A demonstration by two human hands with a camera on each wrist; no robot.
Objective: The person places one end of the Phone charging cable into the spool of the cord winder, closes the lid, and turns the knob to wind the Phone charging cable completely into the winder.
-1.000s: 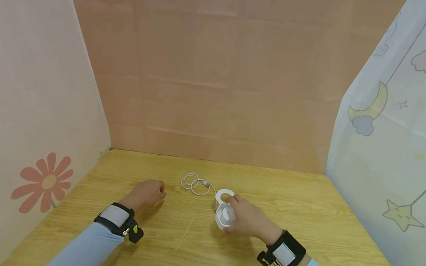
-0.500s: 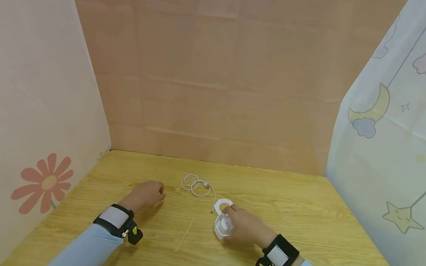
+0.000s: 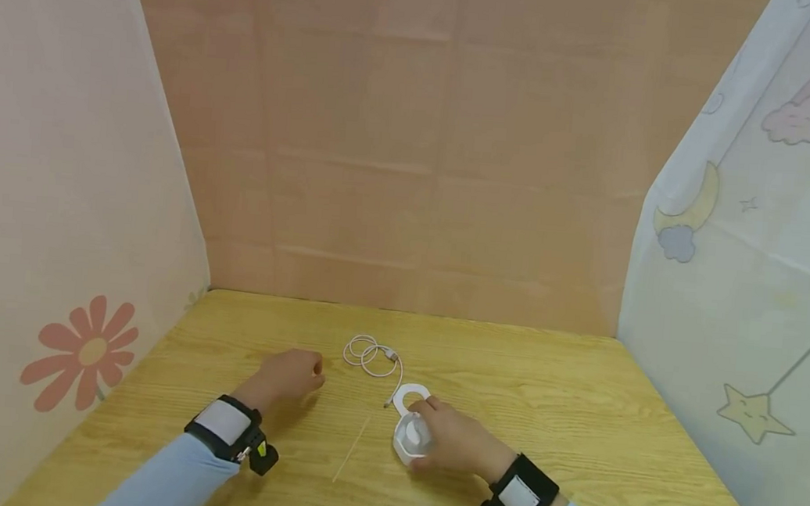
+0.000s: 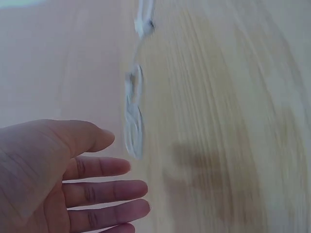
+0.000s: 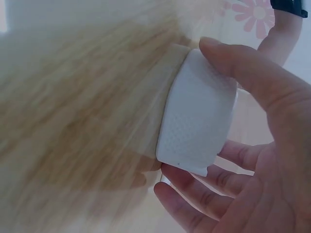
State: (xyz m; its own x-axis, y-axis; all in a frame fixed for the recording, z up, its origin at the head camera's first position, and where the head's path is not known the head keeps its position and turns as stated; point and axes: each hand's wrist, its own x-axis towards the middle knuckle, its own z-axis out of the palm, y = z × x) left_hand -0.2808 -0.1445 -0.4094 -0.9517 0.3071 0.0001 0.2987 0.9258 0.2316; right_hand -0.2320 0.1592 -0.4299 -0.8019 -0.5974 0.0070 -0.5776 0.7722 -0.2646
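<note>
My right hand [image 3: 459,439] grips a small white object [image 3: 411,439] with a hexagonal outline and a ring [image 3: 411,397] at its far end. In the right wrist view, thumb and fingers hold the white object [image 5: 197,109] by opposite edges, its textured side facing the camera. A loosely coiled white cable [image 3: 370,354] lies beyond, its thin end near the ring. To the left, my left hand [image 3: 288,378] holds nothing; the left wrist view has its fingers [image 4: 104,192] loosely extended beside the cable [image 4: 133,128].
A thin pale strip [image 3: 351,447] lies on the wooden table [image 3: 524,371] between the hands. Behind stands a brown sheet [image 3: 383,165]; patterned white sheets flank the table at left [image 3: 85,184] and right [image 3: 761,309].
My right hand has brought the white object nearer to me and slightly left. The cable's thin end, formerly beside the object, has swung left and nearer. My left hand has shifted slightly right.
</note>
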